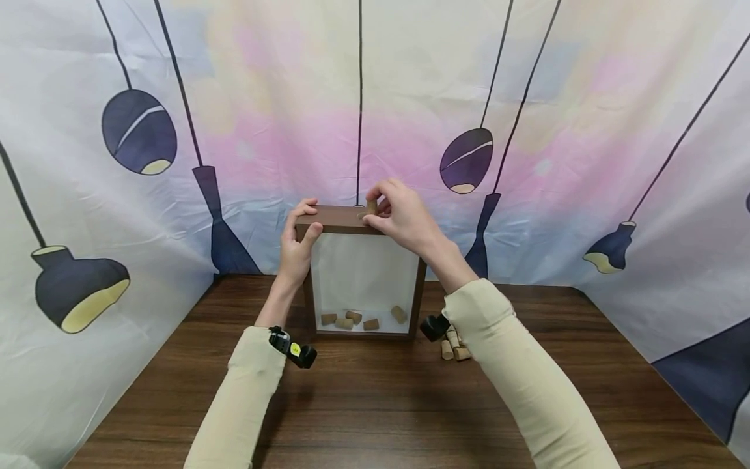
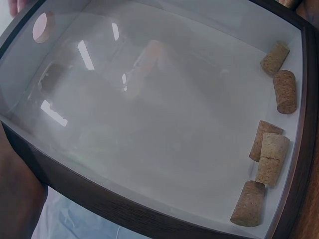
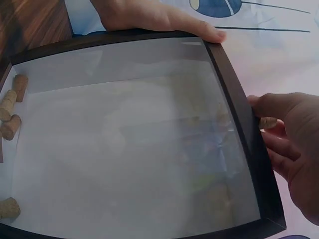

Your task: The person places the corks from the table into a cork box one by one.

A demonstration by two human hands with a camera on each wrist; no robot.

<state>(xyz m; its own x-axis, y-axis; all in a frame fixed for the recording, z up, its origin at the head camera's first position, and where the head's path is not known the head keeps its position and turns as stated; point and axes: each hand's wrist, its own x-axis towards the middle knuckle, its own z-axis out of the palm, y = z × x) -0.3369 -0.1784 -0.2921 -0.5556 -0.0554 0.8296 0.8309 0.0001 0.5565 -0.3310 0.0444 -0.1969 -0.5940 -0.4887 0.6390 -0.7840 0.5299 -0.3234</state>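
Corks (image 1: 447, 350) are partly hidden by a sleeve (image 1: 515, 358). Box (image 1: 336, 219) is gripped by left hand (image 1: 297, 242), 1 cork (image 1: 372, 207) pinched atop by right hand (image 1: 407, 215).

With the box frame (image 1: 336, 216) as our clock's centre in the head view, we see it upright on the table (image 1: 363, 410), the backdrop cloth (image 1: 305, 78) behind both at twelve. In the frame, five corks (image 1: 344, 323) lie along the bottom: four bunched between eight and six, the fifth apart between four and five. Our left hand (image 1: 297, 244) is on the frame's corner at ten; our right hand (image 1: 410, 218), at one, has a single cork (image 1: 372, 206) between its fingers at the top edge, near twelve. On the table at four, we find a cork pile (image 1: 447, 350), partly behind our right sleeve (image 1: 498, 339).
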